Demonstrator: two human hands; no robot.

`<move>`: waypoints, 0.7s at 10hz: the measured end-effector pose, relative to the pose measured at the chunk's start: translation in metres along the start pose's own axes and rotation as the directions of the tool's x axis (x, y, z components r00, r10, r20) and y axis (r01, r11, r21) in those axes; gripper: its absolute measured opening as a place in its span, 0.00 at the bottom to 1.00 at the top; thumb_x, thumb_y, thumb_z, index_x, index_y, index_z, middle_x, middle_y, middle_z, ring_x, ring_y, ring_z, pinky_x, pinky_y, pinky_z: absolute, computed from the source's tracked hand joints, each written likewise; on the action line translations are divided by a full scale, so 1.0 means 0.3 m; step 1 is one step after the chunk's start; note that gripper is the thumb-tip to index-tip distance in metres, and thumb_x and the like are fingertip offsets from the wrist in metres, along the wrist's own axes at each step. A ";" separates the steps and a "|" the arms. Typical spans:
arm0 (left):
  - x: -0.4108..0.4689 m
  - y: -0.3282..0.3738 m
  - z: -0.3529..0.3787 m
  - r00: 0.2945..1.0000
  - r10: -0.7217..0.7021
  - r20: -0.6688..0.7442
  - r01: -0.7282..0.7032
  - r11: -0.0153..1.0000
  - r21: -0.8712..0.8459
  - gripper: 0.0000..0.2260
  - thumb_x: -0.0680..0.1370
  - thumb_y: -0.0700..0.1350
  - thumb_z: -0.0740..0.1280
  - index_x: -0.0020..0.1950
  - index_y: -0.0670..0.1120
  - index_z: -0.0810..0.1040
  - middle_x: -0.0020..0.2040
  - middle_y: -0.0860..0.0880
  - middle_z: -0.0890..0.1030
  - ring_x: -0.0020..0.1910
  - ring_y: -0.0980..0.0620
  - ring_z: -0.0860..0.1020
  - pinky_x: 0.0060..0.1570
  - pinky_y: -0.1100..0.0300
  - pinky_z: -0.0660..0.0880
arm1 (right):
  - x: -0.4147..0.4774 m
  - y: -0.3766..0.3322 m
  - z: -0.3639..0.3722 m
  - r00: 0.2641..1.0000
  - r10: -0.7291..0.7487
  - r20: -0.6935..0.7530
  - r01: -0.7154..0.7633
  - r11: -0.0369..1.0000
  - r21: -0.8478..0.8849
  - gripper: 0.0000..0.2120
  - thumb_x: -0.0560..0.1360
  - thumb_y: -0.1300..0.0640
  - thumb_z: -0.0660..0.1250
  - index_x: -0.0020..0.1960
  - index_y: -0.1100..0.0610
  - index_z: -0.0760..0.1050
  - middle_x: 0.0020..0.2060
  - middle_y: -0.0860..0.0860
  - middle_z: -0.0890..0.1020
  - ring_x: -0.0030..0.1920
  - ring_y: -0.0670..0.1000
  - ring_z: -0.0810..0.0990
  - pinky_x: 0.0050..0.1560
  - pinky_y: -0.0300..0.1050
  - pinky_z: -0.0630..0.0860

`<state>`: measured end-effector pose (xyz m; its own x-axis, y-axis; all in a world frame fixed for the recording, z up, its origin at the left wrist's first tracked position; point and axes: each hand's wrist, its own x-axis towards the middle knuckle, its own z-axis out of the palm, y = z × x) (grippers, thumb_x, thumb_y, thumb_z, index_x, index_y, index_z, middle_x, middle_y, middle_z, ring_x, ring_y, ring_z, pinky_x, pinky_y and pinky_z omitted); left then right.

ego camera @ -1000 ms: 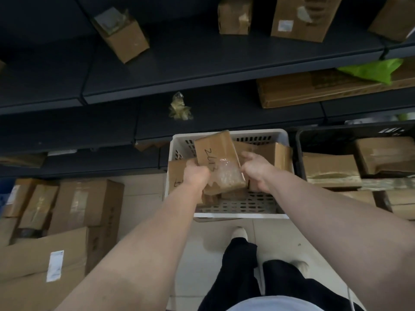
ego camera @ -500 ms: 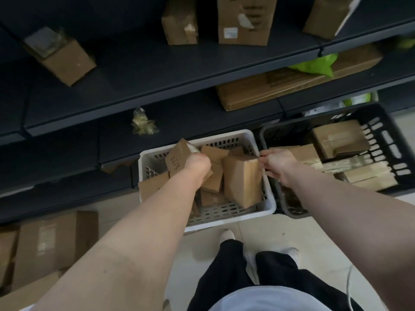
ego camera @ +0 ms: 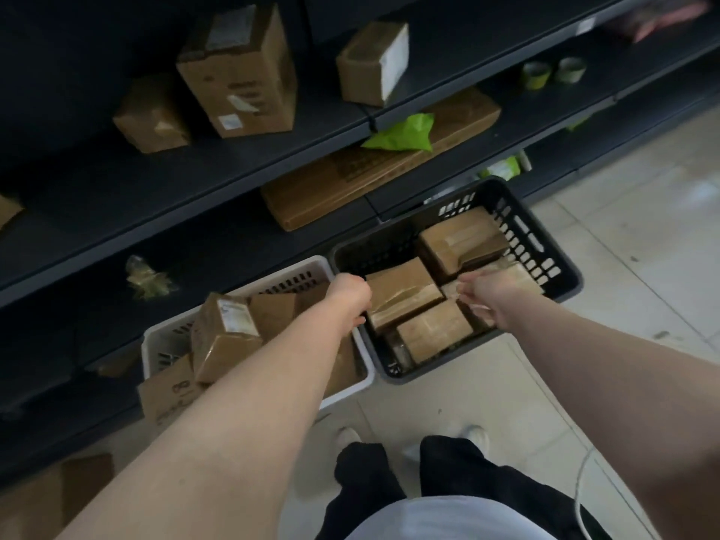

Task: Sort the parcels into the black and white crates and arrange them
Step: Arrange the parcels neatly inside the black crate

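The pale tiled floor (ego camera: 643, 267) carries two perforated plastic crates, side by side and touching: the white rectangular crate (ego camera: 152, 346) on the left and the black rectangular crate (ego camera: 545, 259) on the right. Both stand against the dark metal shelving (ego camera: 195, 181). A brown cardboard carton (ego camera: 54, 496) lies on the floor at lower left.

Upper shelf:
- tall brown cardboard box (ego camera: 241, 68)
- small brown cardboard box (ego camera: 152, 115)
- brown cardboard box with a white label (ego camera: 374, 64)

Next shelf down:
- long flat brown cardboard parcel (ego camera: 370, 169)
- two tape rolls (ego camera: 537, 74)

Shelf below that:
- crumpled clear plastic wrap (ego camera: 148, 276)
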<state>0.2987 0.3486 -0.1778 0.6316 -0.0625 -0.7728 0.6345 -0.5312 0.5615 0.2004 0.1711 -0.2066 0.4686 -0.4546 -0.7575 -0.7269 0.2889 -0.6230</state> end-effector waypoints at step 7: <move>0.237 0.125 0.345 0.996 0.009 0.084 -0.039 0.929 0.368 0.16 0.81 0.41 0.63 0.68 0.46 0.72 0.55 0.46 0.76 0.55 0.48 0.76 0.62 0.48 0.76 | 0.377 -0.062 -0.317 0.993 0.092 -0.072 -0.110 0.945 -0.308 0.15 0.79 0.66 0.61 0.65 0.63 0.74 0.61 0.58 0.79 0.52 0.53 0.79 0.41 0.41 0.76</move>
<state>0.3213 0.2367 -0.2422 0.5976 -0.1377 -0.7899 0.4008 -0.8019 0.4431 0.2193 0.0342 -0.2621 0.3620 -0.4856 -0.7957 -0.8931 0.0638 -0.4452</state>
